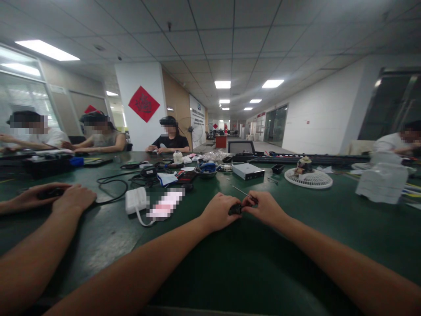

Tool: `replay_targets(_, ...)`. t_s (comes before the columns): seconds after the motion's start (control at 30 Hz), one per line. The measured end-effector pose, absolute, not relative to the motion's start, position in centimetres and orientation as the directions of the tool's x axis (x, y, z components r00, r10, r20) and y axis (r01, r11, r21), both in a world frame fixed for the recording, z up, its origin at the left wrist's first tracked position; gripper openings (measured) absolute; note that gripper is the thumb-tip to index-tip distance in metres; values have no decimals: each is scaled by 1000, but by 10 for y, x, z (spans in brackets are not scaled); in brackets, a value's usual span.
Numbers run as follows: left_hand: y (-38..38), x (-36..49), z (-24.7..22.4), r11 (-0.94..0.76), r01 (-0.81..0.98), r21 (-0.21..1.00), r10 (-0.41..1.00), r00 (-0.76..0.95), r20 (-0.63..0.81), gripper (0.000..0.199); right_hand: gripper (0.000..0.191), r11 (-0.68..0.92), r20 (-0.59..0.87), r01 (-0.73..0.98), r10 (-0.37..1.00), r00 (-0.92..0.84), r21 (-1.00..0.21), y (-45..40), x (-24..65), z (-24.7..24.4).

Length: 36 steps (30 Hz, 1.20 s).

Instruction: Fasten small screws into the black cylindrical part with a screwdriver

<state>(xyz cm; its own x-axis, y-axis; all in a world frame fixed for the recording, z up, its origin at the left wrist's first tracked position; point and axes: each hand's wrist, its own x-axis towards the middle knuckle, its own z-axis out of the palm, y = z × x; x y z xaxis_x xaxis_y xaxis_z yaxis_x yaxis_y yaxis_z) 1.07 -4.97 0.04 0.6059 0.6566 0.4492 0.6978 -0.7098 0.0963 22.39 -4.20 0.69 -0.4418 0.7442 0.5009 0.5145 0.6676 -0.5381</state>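
My left hand (219,213) and my right hand (265,208) meet above the dark green tabletop (279,263). Pinched in my left hand's fingers is a small black object (235,210), too small to identify. My right fingertips hold a thin metal screwdriver (244,193), its shaft pointing up and left past the object. Its handle is mostly hidden by my fingers. Nearest my hands, to the left, lie a white power adapter (136,200) with its cable and a pixelated pink-and-white item (165,203).
A co-worker's forearm and hand (74,198) reach in at left, holding a black item. Tangled black cables (112,184), a silver-white box (248,171), a round white fan guard (308,178) and a white bag (381,182) sit beyond. Several people sit across the table.
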Motion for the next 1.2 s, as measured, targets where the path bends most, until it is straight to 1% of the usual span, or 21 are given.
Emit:
replay_targets(0.17,-50,9,2,-763,644,61,597,666,447,32,25,649,500,582,756,-422,-491,-38,225,6)
replay_targets(0.37,-51,9,3,-794,608,-3,540,707,456,29,23,609,443,606,791,-421,-511,-39,225,5)
replay_targets(0.57,-50,7,3,-812,583,39,540,724,428,31,27,610,443,614,790,-423,-502,-41,224,5)
replay_targets(0.67,-53,8,6,-812,581,63,555,733,394,34,30,608,450,648,788,-420,-459,-42,226,7)
replay_targets(0.83,-58,9,12,-807,586,65,572,752,328,34,30,603,447,723,779,-440,-338,-47,225,12)
replay_targets(0.93,-58,11,11,-788,609,87,600,728,332,35,27,601,419,743,780,-465,-294,-50,223,12)
replay_targets(1.07,-54,13,5,-727,670,149,670,646,365,32,20,582,373,779,793,-481,-234,-47,223,8)
replay_targets(1.2,-46,12,-4,-629,741,236,750,499,433,28,30,551,367,813,807,-463,-187,-39,228,6)
